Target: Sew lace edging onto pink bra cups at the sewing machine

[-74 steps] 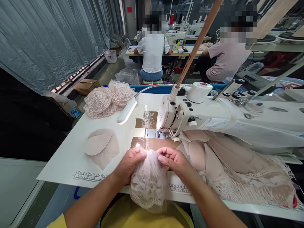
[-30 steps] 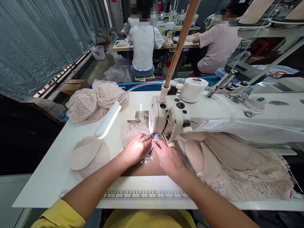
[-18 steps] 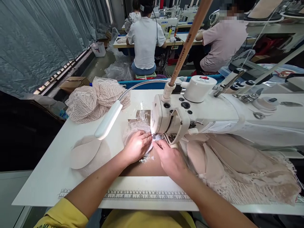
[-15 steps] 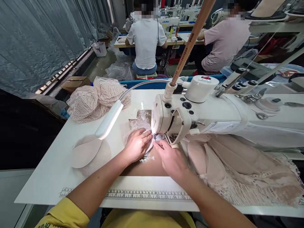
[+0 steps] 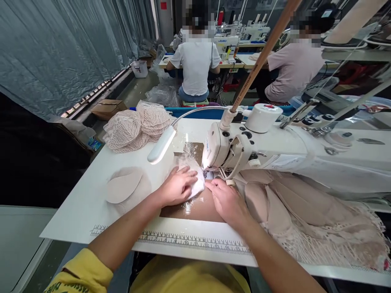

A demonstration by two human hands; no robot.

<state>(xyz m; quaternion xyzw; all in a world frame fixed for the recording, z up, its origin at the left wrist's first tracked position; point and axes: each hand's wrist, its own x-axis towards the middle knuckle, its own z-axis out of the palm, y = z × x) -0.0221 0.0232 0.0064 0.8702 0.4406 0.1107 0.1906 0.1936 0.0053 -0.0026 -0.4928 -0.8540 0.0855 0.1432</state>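
Note:
A small pale lace fabric piece (image 5: 195, 185), brightly lit, lies beside the needle area of a white sewing machine (image 5: 224, 146). My left hand (image 5: 179, 186) rests on top of it, palm down, fingers stretched over the cloth. At the piece's right edge, just in front of the presser foot, my right hand (image 5: 227, 199) pinches the cloth between thumb and forefinger. The foot itself is partly hidden by the machine head. Beneath both hands, brown tape (image 5: 201, 209) covers part of the table.
Round beige cup pieces (image 5: 124, 186) lie at the left, lace bundles (image 5: 124, 128) behind them. A lamp (image 5: 161, 145) leans over the table (image 5: 82, 203). Joined beige lace pieces (image 5: 305, 211) spread at the right. Two people (image 5: 197, 67) sit at machines beyond.
The lace piece has turned and shows a paler, brighter face. My left hand lies flatter across it. My right hand stays beside the foot. The whole view has shifted slightly.

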